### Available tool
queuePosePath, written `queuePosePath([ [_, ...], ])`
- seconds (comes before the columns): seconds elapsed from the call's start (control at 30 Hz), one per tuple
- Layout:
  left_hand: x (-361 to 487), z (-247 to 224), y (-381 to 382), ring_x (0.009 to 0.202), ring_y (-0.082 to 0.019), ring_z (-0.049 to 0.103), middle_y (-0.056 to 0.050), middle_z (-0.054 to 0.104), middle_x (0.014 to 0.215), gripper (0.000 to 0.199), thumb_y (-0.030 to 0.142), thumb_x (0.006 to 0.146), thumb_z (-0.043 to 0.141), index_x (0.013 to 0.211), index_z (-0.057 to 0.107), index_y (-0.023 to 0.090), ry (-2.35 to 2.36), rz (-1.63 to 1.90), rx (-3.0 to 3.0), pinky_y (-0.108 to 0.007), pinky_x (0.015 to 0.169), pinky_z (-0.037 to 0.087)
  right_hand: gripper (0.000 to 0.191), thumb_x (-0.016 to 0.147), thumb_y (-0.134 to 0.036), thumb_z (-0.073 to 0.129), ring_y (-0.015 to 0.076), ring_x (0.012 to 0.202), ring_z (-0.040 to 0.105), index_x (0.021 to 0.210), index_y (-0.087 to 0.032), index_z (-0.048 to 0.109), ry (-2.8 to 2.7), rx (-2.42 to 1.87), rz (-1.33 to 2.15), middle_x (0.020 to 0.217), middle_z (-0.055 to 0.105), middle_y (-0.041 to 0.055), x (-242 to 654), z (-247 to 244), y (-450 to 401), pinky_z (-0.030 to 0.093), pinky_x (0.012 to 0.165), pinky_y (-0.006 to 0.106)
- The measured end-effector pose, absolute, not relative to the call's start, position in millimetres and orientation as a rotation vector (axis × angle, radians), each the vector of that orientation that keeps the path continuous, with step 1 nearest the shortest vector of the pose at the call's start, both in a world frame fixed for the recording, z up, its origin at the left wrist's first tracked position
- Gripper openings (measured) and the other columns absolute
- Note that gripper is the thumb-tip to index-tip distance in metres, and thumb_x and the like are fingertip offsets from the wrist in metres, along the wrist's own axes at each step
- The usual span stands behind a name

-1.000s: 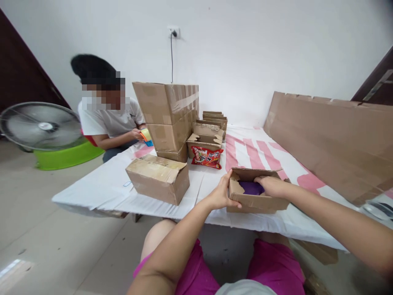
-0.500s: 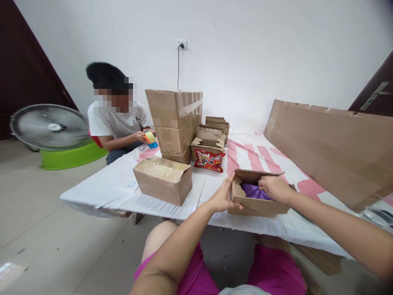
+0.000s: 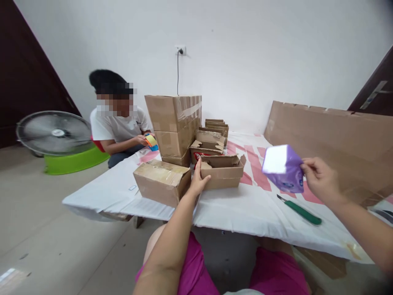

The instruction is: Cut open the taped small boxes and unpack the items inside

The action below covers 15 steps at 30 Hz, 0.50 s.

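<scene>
White wall stands behind a cloth-covered table. Above the cloth, the right hand has its fingertips pinched on the right edge of a purple-and-white plastic pack, which hangs just left of that hand. Farther left, well apart from the right hand, lies the open carton, its long axis running roughly left to right. The left hand is much the nearer: it touches the carton's left end, partly spread, thumb along the near wall; how firmly it grips I cannot tell.

Counted: one pack; one open carton touched; one closed carton just left of the left hand; one green-handled knife below the right hand. Beyond the left hand come one red packet, mostly hidden, at least three open cartons in a row, and a carton stack whose total is hidden. Well left of the left hand, one co-worker holds one tape roll.
</scene>
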<state>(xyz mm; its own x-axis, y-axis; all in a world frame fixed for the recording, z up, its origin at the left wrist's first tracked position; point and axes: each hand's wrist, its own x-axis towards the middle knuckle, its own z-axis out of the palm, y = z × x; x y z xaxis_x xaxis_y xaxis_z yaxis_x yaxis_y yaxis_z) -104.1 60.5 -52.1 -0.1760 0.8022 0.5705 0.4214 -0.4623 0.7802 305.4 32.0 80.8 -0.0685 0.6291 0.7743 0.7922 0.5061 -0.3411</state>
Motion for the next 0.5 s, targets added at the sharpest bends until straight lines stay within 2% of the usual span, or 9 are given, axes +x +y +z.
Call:
queuePosePath([
  [0.07,-97,-55,61,0.145,-0.027,0.023,-0.012,0.026,0.156,0.079,0.021,0.080,0.059,0.150,0.022,0.023,1.592,1.767,1.732,-0.048,0.119,0.021,0.018,0.090,-0.037,0.047,0.0224,0.083,0.063,0.085,-0.023,0.058,-1.898,-1.217,-0.183,0.090,0.068,0.0054,307,57,25,0.050,0.077,0.038],
  [0.17,-72,-53,49,0.147,-0.033,0.016,-0.015,0.028,0.154,0.068,0.015,0.078,0.058,0.143,0.038,0.018,1.874,1.906,1.823,-0.055,0.118,0.017,0.022,0.092,-0.037,0.044,0.0223,0.082,0.062,0.080,-0.023,0.057,-2.117,-1.195,-0.093,0.084,0.066,0.0051,300,13,11,0.051,0.078,0.039],
  [0.23,-50,-51,34,0.143,-0.037,0.024,-0.015,0.040,0.146,0.053,0.014,0.077,0.058,0.130,0.052,0.021,1.917,1.911,2.038,-0.059,0.114,0.018,0.024,0.093,-0.037,0.043,0.0233,0.085,0.062,0.080,-0.024,0.057,-2.199,-1.181,-0.020,0.083,0.065,0.0056,296,-17,6,0.050,0.081,0.041],
  [0.3,-27,-52,18,0.130,-0.035,0.044,-0.013,0.056,0.128,0.038,0.015,0.080,0.055,0.116,0.061,0.024,1.747,1.770,2.325,-0.058,0.108,0.028,0.023,0.093,-0.039,0.043,0.0254,0.093,0.061,0.085,-0.024,0.059,-2.169,-1.212,0.018,0.090,0.066,0.0072,296,-46,5,0.049,0.089,0.045],
  [0.37,-4,-58,4,0.111,-0.029,0.057,-0.012,0.064,0.110,0.028,0.018,0.084,0.051,0.109,0.063,0.023,1.471,1.484,2.532,-0.050,0.099,0.041,0.027,0.089,-0.045,0.047,0.0291,0.104,0.059,0.097,-0.023,0.058,-2.000,-1.304,0.031,0.103,0.065,0.0111,300,-71,8,0.047,0.094,0.050],
  [0.43,17,-68,-6,0.103,-0.028,0.060,-0.012,0.065,0.104,0.027,0.025,0.087,0.049,0.110,0.062,0.021,1.340,1.209,2.518,-0.046,0.091,0.048,0.045,0.082,-0.055,0.052,0.0320,0.109,0.057,0.111,-0.020,0.053,-1.765,-1.431,0.123,0.115,0.060,0.0151,306,-92,11,0.048,0.093,0.053],
  [0.5,33,-81,-11,0.108,-0.030,0.058,-0.015,0.063,0.113,0.041,0.036,0.086,0.055,0.122,0.055,0.018,1.304,0.992,2.394,-0.047,0.093,0.049,0.061,0.077,-0.063,0.053,0.0330,0.108,0.059,0.120,-0.019,0.047,-1.568,-1.541,0.327,0.119,0.058,0.0171,310,-107,9,0.051,0.089,0.052],
])
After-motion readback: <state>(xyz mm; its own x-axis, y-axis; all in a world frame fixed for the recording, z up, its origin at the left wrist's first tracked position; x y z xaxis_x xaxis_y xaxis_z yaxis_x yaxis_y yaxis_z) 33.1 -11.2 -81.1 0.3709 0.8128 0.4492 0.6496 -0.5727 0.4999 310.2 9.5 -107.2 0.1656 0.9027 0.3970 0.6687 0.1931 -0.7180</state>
